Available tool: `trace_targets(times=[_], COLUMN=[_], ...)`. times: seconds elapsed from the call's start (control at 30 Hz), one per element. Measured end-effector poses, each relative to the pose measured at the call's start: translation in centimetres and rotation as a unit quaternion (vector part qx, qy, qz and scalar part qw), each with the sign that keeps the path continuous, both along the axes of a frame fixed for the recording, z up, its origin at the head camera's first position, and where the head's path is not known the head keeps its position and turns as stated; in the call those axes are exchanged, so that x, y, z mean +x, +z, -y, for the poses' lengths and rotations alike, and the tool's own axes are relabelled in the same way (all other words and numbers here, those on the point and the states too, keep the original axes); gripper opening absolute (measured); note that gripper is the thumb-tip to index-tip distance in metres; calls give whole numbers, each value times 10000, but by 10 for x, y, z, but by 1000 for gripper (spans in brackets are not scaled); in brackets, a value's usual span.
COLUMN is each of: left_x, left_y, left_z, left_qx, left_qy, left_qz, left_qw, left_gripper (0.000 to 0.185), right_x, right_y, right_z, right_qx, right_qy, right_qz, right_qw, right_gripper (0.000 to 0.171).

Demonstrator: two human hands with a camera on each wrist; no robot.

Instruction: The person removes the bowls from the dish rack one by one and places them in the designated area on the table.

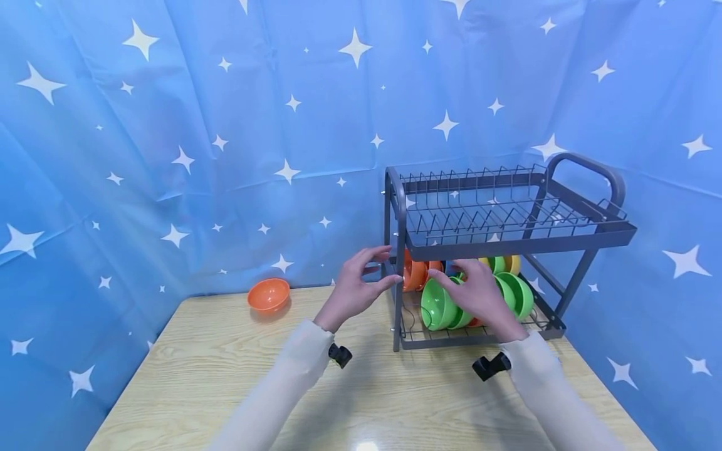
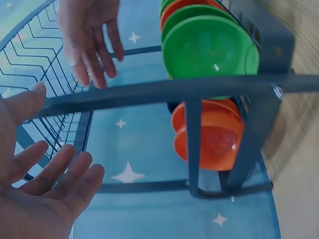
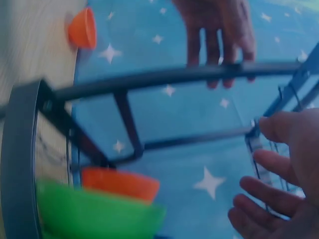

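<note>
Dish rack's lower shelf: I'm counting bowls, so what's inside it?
The dish rack holds green bowls and orange bowls on edge, with yellow behind. The right hand covers some, preventing a count.

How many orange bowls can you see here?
3 at least: one orange bowl alone on the wooden table by the backdrop, and two orange bowls standing on the dish rack's lower tier behind the green ones. More may be hidden.

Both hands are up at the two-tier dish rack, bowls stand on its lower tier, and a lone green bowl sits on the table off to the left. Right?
Not quite: the lone bowl on the table is orange, not green, as the head view shows. The rest holds: the left hand and right hand are at the dish rack, with bowls on its lower tier.
</note>
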State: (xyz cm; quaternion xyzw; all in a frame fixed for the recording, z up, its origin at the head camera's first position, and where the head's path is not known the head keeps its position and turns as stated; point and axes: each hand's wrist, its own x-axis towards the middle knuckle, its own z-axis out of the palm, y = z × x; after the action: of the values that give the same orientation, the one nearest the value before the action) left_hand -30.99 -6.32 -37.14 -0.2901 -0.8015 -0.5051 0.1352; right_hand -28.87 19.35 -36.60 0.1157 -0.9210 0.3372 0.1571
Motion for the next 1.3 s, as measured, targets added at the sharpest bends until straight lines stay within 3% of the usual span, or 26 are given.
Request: trace_targets(times=[0.33,0.47,0.67,0.83,1.3], left_x=[-2,-1,1,1,-1], left_y=[8,10,13,8,1], left_z=[-18,-22,-27,-29,-32], left_qx=[516,510,541,594,507], left_qy=[-107,-7,121,177,256], left_qz=[-123,-108,-71,-192,-591], left_qw=[9985,9986,9984,9979,9966], left_gripper=[46,41,30,23,15], right_x=[-10,-12,-13,-14,-8], right_y=[-19,-23,-31,-43,-62], right_z=[-44,-67,-98,-119,-149], right_qx=[450,406,298,-70,-467], right_qy=[-153,-311,-736,-961,-1115], right_qz=[-1002,-1044,-453,248,1780], right_qw=[9938,9932,9958,9950,9766], right_gripper=[58,59,66,75,96])
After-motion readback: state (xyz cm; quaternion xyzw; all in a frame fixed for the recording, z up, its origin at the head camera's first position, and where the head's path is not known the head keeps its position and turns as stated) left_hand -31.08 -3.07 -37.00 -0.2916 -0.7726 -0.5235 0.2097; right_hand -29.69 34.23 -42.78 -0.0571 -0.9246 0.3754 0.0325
